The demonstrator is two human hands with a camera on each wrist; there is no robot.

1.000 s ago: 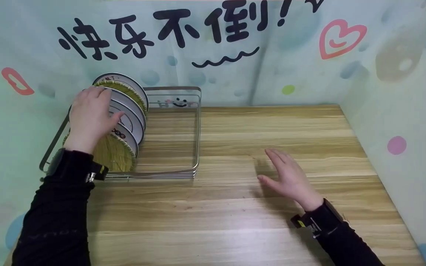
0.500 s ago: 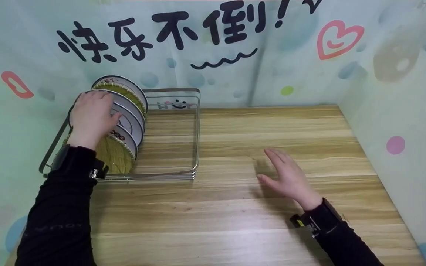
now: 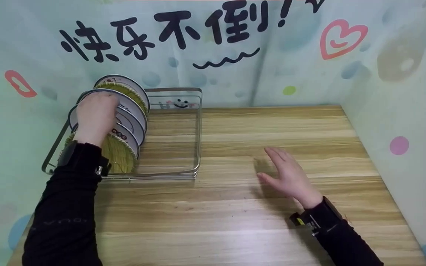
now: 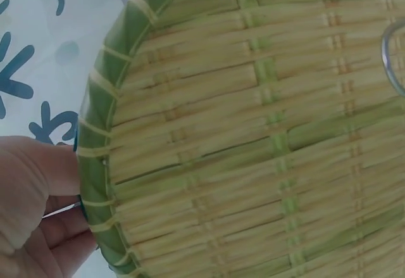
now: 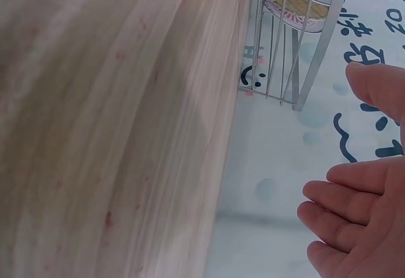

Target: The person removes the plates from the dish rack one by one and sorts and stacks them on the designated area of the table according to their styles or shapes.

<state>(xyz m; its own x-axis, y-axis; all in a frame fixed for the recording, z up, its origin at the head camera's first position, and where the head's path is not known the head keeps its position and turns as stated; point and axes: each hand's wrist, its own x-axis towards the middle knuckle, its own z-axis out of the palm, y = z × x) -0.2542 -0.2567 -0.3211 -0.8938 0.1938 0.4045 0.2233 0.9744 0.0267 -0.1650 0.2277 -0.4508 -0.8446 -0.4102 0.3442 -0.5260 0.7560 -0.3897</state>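
On the left, a wire rack [image 3: 199, 136] holds a row of upright round white dark-rimmed plates and woven bamboo plates. My left hand [image 3: 96, 116] reaches over the front ones, its fingers curled down at the top rim of a white plate [image 3: 131, 125] in the middle of the row, pinching it. A woven bamboo plate [image 4: 253, 139] fills most of the left wrist view, with the fingers [image 4: 60, 170] behind its bound edge and a thin pale edge between them. My right hand [image 3: 290, 179] hovers over the wooden table, fingers extended, thumb apart, holding nothing.
Behind the rack stands a pale printed backdrop [image 3: 227, 85] with large black characters. A side panel [image 3: 394, 111] borders the wooden tabletop [image 3: 205, 214] on the right. The rack's right half, beside the plates, shows bare wire and wood.
My left hand shifts slightly right, and its spread thumb and fingers draw in at the plate's rim. The plates stay in their row; my right hand keeps its place.
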